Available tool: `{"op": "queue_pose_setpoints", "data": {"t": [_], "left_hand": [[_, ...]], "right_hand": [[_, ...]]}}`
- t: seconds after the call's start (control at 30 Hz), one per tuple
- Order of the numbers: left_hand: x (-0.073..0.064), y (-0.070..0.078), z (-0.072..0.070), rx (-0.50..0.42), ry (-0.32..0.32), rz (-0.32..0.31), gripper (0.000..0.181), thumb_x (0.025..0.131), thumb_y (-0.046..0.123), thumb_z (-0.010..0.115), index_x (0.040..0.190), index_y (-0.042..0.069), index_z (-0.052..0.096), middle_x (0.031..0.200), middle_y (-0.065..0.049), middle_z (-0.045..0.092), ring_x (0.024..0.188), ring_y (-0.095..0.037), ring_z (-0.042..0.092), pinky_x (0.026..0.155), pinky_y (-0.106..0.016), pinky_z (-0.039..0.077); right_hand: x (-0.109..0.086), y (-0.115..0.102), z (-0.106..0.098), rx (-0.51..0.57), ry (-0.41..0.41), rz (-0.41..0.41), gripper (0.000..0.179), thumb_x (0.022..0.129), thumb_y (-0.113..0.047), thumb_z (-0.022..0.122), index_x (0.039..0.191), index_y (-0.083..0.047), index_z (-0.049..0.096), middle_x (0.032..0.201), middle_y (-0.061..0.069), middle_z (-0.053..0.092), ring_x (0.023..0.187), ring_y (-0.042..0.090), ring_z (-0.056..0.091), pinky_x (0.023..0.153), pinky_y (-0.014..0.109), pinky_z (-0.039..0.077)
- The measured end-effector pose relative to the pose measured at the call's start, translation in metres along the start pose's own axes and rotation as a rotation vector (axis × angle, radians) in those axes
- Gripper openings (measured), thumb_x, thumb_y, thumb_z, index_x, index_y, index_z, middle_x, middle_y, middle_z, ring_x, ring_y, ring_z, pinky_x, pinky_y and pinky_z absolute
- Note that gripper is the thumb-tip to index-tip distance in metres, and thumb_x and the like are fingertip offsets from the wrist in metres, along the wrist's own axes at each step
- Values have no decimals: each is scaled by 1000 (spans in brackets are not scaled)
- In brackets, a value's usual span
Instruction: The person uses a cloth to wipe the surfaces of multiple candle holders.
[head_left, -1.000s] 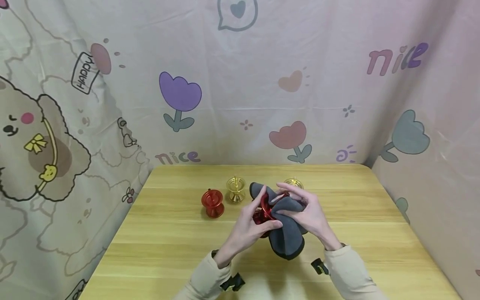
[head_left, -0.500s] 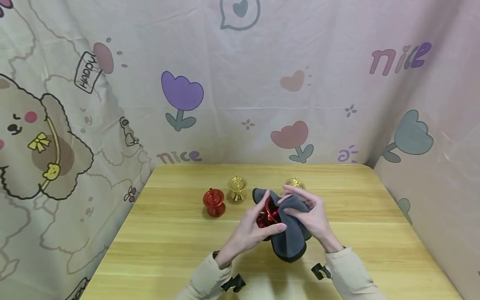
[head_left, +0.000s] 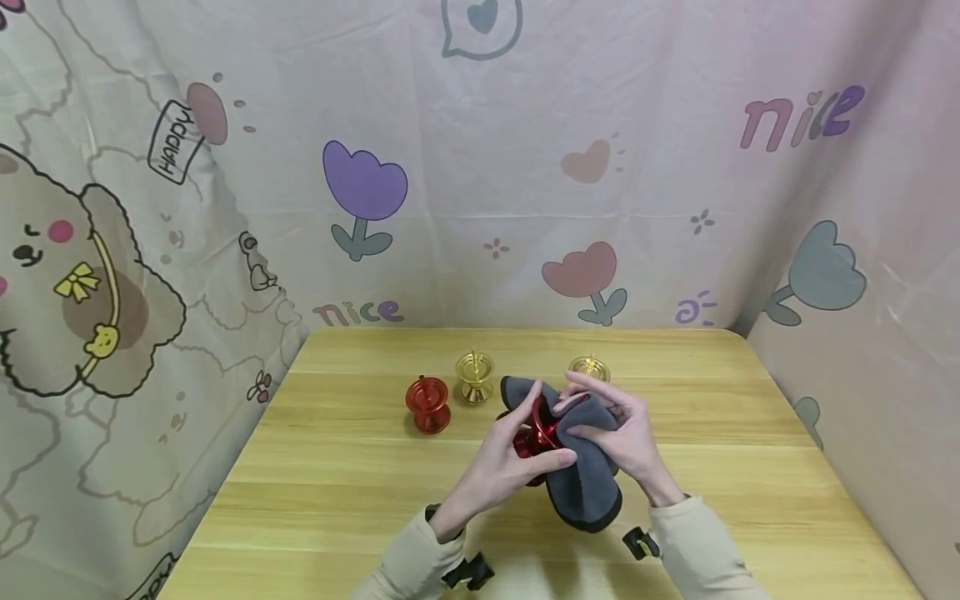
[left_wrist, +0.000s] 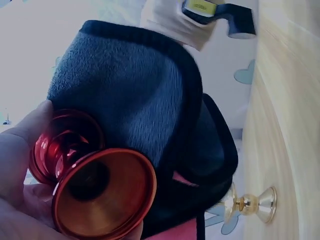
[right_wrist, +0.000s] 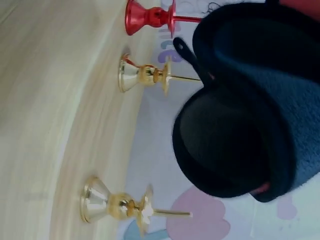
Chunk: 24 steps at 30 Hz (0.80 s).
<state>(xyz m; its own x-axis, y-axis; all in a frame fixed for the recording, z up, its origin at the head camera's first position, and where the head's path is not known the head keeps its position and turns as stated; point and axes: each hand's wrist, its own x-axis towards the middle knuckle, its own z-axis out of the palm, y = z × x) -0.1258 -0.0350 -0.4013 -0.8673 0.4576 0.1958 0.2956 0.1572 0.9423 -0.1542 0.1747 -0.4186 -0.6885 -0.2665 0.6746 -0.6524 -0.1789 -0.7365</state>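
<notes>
My left hand holds a shiny red candle holder between thumb and fingers, tilted above the table. In the left wrist view, the hollow flared end of this candle holder faces the camera. A dark grey cloth with black edging is bunched in my right hand, which pinches it against the candle holder's other side. Folds of the cloth hide that side and some of the right fingers. Seen from the right wrist, the cloth hangs with a small loop at its edge.
Behind the hands, a second red candle holder and a gold one stand upright on the wooden table. Another gold candle holder is partly hidden behind my right hand. Printed fabric hangs behind.
The cloth's lower flap has swung slightly down and to the right. Both hands have shifted a little right and keep their hold. The standing candle holders have stayed in place.
</notes>
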Motion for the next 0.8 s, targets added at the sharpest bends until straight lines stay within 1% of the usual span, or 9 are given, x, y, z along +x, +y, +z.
{"op": "queue_pose_setpoints", "data": {"t": [0.07,0.17,0.27,0.37,0.5,0.6,0.67,0.73,0.8], "left_hand": [[0,1,0,2,4,0,87,90,31,77,160,22,26,125,-5,67,98,-10,63,79,-21,57],[0,1,0,1,7,0,86,90,31,77,160,22,28,124,-5,67,98,-9,63,80,-21,57],[0,1,1,3,6,4,86,90,30,78,160,23,28,120,-5,69,96,-9,63,78,-21,57],[0,1,1,3,0,14,86,90,28,78,160,23,27,121,-5,69,96,-8,64,77,-21,57],[1,2,1,-5,-18,25,86,90,28,77,159,26,26,128,-5,68,98,-8,66,78,-21,59],[2,1,1,-1,-28,23,86,91,29,76,159,28,25,129,-6,67,98,-8,65,76,-21,59],[2,0,1,12,-30,18,86,91,29,76,160,28,25,126,-6,68,96,-8,64,74,-21,59],[2,-1,1,24,-30,12,87,91,29,77,160,27,25,123,-6,68,95,-8,63,71,-21,58],[2,-2,1,31,-30,7,87,91,29,77,160,26,25,120,-5,68,94,-8,62,70,-21,58]], "right_hand": [[0,-1,-1,-49,-35,5,67,73,24,72,136,17,50,118,-3,72,101,7,73,100,21,53],[1,-3,-2,-78,-78,16,72,73,25,73,139,16,47,120,-1,70,102,7,73,100,21,53],[2,-5,-2,-85,-109,21,73,74,24,73,141,16,45,121,3,68,102,8,73,100,21,53],[2,-6,-2,-77,-119,24,74,75,23,73,142,16,43,122,4,66,103,8,73,97,21,55],[1,-4,-1,-38,-94,25,72,75,24,72,140,18,43,120,3,67,101,9,74,95,22,56],[0,-4,-1,4,-51,46,68,77,20,73,138,22,41,118,0,70,100,8,74,96,21,55],[-1,-5,-1,44,-14,74,68,80,16,73,138,23,39,115,-2,73,102,8,73,97,20,55],[-1,-5,-1,109,18,81,67,82,14,72,140,22,37,113,-1,75,103,9,73,96,21,55],[-1,-5,-1,179,51,96,67,84,12,71,143,18,40,110,0,76,106,11,72,96,21,56]]}}
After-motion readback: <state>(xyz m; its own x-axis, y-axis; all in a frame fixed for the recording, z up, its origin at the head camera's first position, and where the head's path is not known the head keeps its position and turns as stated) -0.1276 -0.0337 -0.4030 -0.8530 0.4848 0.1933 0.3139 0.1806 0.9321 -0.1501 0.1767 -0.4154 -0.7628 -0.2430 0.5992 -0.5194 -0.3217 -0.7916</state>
